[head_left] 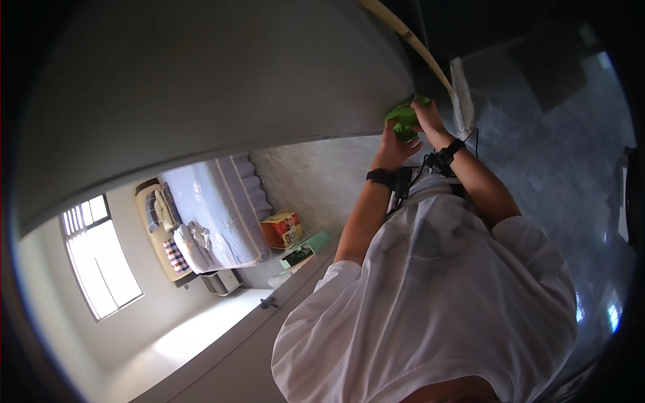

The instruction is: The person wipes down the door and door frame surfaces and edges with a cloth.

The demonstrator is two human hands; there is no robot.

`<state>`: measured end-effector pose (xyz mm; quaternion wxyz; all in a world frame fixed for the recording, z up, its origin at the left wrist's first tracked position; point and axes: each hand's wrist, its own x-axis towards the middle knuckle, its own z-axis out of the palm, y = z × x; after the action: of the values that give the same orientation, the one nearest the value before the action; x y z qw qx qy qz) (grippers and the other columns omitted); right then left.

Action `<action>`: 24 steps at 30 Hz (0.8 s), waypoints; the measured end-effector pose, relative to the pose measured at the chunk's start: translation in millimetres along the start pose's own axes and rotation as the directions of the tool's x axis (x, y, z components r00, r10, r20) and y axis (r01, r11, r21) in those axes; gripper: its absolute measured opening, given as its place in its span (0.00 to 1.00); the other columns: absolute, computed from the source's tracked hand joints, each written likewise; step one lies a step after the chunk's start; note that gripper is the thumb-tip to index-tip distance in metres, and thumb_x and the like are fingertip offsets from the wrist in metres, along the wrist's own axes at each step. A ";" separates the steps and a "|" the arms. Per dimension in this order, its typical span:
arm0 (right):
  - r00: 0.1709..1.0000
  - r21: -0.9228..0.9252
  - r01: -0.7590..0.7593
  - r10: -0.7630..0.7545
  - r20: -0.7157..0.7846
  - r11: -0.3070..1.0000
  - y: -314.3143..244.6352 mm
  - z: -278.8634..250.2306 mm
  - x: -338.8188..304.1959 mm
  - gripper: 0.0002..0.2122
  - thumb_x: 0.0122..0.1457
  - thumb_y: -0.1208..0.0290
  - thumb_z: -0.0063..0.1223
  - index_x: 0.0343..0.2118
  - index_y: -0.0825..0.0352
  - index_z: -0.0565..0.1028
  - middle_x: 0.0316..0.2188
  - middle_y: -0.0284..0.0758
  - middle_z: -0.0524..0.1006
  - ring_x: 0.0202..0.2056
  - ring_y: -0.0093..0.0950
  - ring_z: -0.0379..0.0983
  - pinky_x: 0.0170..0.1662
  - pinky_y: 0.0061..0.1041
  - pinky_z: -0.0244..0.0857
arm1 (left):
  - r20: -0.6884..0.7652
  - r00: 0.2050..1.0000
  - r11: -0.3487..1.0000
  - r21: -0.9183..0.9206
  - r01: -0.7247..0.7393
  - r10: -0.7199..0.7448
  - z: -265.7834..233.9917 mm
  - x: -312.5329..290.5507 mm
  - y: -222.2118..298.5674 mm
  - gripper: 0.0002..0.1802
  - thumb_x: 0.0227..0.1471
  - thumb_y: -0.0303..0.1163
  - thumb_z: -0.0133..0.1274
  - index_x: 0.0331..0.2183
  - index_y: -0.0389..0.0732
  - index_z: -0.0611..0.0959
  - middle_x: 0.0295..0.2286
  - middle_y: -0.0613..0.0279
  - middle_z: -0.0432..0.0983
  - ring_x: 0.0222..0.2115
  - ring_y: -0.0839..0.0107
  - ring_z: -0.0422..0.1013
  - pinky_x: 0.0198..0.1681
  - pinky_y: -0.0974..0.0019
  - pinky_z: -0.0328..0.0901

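Note:
Both my hands are together beside the lower right edge of a large grey panel (222, 74). Between them is a bright green, crumpled cloth (403, 115). My left hand (391, 149) grips its near left side, with the thumb up against it. My right hand (430, 122) holds the cloth from the right, its fingers partly hidden behind the folds. Each wrist wears a black strap with a small device and a thin cable.
A pale wooden pole (420, 48) runs down to a whitish strip (461, 97) right of my hands. Through a doorway at left are a bed (208, 208), a red and yellow carton (282, 228), a green box (306, 248) and a window (104, 258). Grey floor (537, 161) lies at right.

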<state>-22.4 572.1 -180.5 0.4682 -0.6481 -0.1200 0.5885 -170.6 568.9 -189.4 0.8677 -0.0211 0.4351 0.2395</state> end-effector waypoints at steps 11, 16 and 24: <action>0.983 -0.005 -0.043 0.043 0.178 0.999 34.5 78.0 -31.7 0.15 0.59 0.68 0.58 0.48 0.63 0.73 0.43 0.35 0.78 0.43 0.31 0.78 0.38 0.30 0.77 | 0.116 0.885 0.893 -0.061 -0.446 0.450 -110.5 -16.7 22.3 0.17 0.58 0.34 0.52 0.49 0.44 0.77 0.43 0.61 0.78 0.45 0.70 0.73 0.51 0.61 0.67; 0.958 0.140 -0.253 0.227 0.177 0.957 74.9 94.9 -5.6 0.12 0.60 0.72 0.54 0.47 0.60 0.73 0.44 0.35 0.77 0.43 0.31 0.78 0.41 0.32 0.78 | 0.114 0.677 0.560 0.472 -0.681 0.727 -129.9 -40.4 38.1 0.18 0.55 0.29 0.56 0.49 0.43 0.77 0.42 0.60 0.78 0.45 0.67 0.74 0.49 0.62 0.68; 0.950 0.363 -0.259 0.169 0.261 0.895 78.2 119.9 -22.1 0.11 0.63 0.71 0.52 0.46 0.66 0.74 0.42 0.39 0.78 0.40 0.34 0.78 0.42 0.28 0.76 | -0.137 0.794 0.806 0.084 -0.587 0.592 -97.4 -67.8 80.3 0.18 0.51 0.31 0.63 0.46 0.48 0.79 0.41 0.66 0.78 0.43 0.66 0.74 0.47 0.60 0.68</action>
<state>-164.4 570.7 -208.9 0.5041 -0.4801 0.0214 0.7176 -312.3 589.1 -184.1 0.7134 0.1127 0.4909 0.4872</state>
